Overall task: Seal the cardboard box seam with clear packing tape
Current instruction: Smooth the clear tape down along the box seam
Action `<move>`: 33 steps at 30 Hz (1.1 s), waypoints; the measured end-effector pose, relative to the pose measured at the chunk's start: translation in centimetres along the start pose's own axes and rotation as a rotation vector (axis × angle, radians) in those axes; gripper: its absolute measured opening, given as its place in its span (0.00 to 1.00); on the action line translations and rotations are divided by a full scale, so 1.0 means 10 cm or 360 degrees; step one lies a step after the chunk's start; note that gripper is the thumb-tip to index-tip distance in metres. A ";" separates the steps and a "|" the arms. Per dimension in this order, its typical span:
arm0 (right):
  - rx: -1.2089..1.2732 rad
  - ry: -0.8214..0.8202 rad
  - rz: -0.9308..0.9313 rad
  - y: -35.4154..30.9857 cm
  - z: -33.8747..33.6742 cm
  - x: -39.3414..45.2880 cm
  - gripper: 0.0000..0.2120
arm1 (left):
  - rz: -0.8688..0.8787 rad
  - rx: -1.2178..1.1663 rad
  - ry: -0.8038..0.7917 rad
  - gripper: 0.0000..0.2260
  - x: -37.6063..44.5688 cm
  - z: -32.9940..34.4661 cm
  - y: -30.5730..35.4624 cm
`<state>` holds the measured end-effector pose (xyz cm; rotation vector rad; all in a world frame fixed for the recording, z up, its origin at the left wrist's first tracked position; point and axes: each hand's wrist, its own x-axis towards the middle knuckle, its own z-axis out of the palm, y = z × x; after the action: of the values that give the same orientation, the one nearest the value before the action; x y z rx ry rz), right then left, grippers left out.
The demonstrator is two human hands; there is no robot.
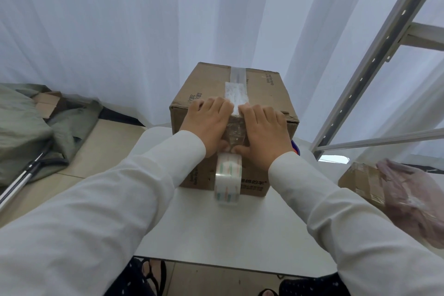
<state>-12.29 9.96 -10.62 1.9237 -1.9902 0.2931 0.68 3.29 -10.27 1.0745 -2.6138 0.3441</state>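
A brown cardboard box (262,94) stands on a small white table (228,228). A strip of clear tape (235,90) runs along its top seam and down over the near edge. My left hand (206,125) and my right hand (264,130) lie flat on either side of the strip at the near top edge, fingers spread on the lid, thumbs meeting on the front face. The clear tape roll (228,179) hangs from the strip against the box's front, just below my thumbs.
White curtains hang behind the table. A grey metal shelf frame (374,60) rises at the right. A second cardboard box (360,180) under a pink plastic bag (413,199) sits at the right. Green fabric (24,127) and a metal pole (21,182) lie on the floor, left.
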 end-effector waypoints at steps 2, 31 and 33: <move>-0.0026 0.0026 0.0017 -0.02 0.03 -0.01 0.35 | 0.0010 -0.0044 0.0016 0.33 0.00 -0.01 -0.02; -0.0122 0.0002 0.0124 -0.15 0.08 -0.01 0.37 | -0.0107 0.0127 0.0034 0.32 -0.07 0.03 0.14; -0.0108 0.0002 0.0113 -0.14 0.08 0.00 0.37 | -0.0079 0.0096 0.0012 0.34 -0.06 0.02 0.11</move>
<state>-11.02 9.59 -11.52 1.8140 -2.0438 0.2420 0.28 4.37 -10.76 1.1531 -2.5801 0.4176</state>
